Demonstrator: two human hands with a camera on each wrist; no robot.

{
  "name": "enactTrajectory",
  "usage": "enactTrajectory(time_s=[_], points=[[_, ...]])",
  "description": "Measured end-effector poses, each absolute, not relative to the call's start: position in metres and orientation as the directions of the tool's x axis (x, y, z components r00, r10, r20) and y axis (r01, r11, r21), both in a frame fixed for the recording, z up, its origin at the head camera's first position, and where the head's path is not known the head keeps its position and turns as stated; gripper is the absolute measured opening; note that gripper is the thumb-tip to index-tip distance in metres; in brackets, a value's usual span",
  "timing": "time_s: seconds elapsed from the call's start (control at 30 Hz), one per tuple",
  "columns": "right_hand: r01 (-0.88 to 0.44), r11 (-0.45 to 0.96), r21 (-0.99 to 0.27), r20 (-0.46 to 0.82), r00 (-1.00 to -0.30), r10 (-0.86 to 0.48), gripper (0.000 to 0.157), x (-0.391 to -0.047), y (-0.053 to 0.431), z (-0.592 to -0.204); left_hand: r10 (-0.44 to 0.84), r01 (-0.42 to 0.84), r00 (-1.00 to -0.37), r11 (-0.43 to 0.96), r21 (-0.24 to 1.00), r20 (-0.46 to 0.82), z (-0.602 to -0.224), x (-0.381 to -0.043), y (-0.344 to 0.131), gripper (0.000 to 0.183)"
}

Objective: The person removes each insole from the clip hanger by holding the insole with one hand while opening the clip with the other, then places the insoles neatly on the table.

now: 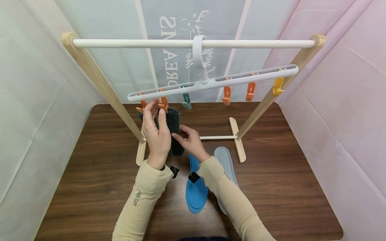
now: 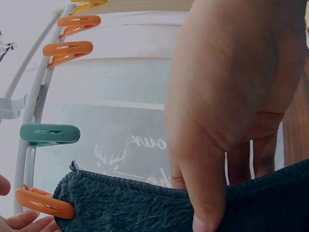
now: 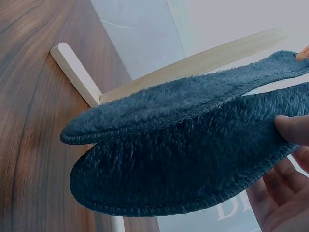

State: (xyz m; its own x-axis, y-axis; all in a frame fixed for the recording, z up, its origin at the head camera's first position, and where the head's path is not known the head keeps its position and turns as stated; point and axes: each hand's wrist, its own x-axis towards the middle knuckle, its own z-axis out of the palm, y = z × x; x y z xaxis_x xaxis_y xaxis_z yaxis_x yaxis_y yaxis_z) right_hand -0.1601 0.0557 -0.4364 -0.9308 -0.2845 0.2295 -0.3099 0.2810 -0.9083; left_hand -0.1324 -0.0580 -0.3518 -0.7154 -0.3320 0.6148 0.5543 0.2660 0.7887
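Observation:
A dark, fuzzy insole (image 3: 193, 159) hangs at its top edge in an orange clip (image 2: 44, 203). My right hand (image 1: 193, 144) pinches its edge, thumb in front and fingers behind. Around that clip, with thumb and fingertips apart, is my left hand (image 1: 156, 137); the left wrist view shows the fingertips (image 2: 29, 221) beside the clip. A second fuzzy insole (image 3: 178, 101) hangs alongside, at the leftmost clip (image 1: 141, 103); my left hand mostly hides its top in the head view. Both clips belong to a white hanger (image 1: 178, 90).
The hanger's hook (image 1: 197, 53) sits on the white rail (image 1: 135, 43) of a wooden-legged rack. A green clip (image 1: 187, 101), two orange clips and a yellow clip (image 1: 278, 87) hang free. A blue insole (image 1: 196, 197) and a grey insole (image 1: 224, 160) lie on the table.

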Motion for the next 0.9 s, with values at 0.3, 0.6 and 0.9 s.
enactTrajectory(time_s=[0.3,0.6,0.9], points=[[-0.314,0.286,-0.905,0.224,-0.925,-0.306,0.019,-0.153,0.057,-0.436,-0.283,0.551,-0.751,0.229,0.803,0.596,-0.347,-0.133,-0.059,0.035],[-0.344,0.265,-0.901,0.248,-0.909,-0.335,0.014,-0.147,0.058,-0.439,-0.237,0.551,-0.766,0.237,0.800,0.598,-0.345,-0.133,-0.059,0.035],[-0.319,0.255,-0.913,0.227,-0.916,-0.332,0.010,-0.137,0.055,-0.441,-0.291,0.575,-0.756,0.132,0.808,0.586,-0.344,-0.129,-0.057,0.028]])
